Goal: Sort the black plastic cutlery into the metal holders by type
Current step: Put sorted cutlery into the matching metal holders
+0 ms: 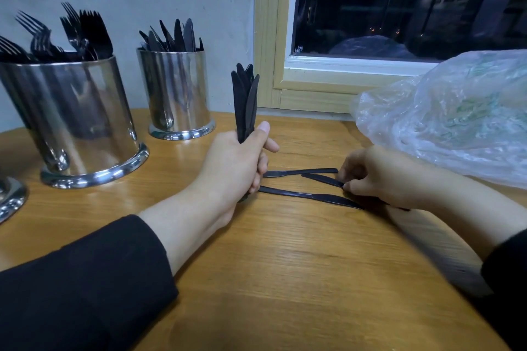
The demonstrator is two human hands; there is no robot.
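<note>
Head view: left of the window, the fork holder carries forks and the knife holder knives, while the left hand grips an upright knife bundle and the right hand pinches one loose knife on the table.

— What is the left hand doing?
— It grips a bunch of black knives upright, blades up, above the wooden counter.
— And the right hand?
— Its fingertips pinch one of three loose knives lying flat on the counter, beside a plastic bag.
— The holders?
— The fork holder stands nearest on the left; the knife holder stands behind it, by the wall.
</note>
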